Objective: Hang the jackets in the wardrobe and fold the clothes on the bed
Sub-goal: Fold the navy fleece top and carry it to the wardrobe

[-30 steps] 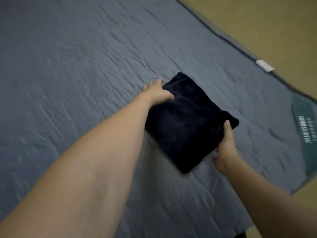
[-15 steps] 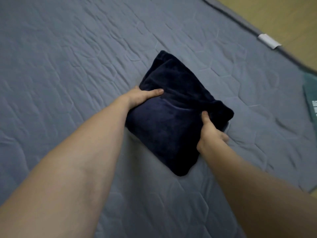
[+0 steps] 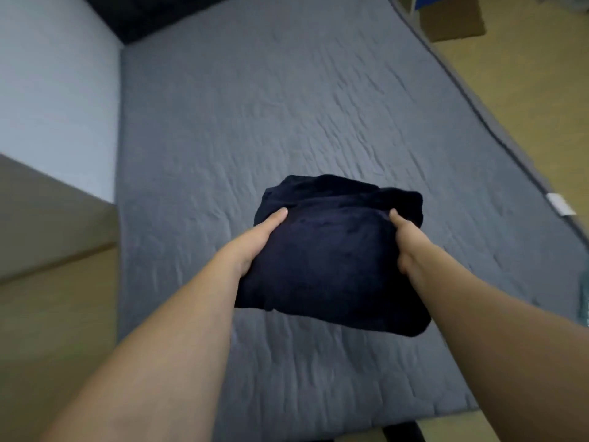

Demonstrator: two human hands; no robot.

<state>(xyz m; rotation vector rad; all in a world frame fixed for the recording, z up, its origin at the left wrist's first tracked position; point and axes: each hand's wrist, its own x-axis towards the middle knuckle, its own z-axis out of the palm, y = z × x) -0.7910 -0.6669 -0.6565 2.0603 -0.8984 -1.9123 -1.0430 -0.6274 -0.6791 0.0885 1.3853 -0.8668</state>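
Garment [image 3: 334, 256]: one folded dark navy bundle of soft, plush-looking cloth, centre of frame, held between both hands over the bed. Whether its underside touches the cover cannot be told.

Left hand [image 3: 255, 240]: at the bundle's left edge, thumb laid on top, pointing to the upper right; remaining fingers hidden under or behind the cloth. Gripping the garment.

Right hand [image 3: 406, 247]: at the bundle's right edge, thumb on top, curled fingers showing at the side just below. Gripping the garment.

Bed [image 3: 287, 122]: grey quilted cover, wrinkled, filling the middle of the frame from top to bottom.

Tag [image 3: 561, 204]: small white label on the bed's right edge, right of frame.

Wall [image 3: 54, 90]: pale, upper left.

Floor [image 3: 526, 97]: yellowish wood tone, right side and lower left.

Box [image 3: 452, 17]: brown cardboard, upper right on the floor, blurred.
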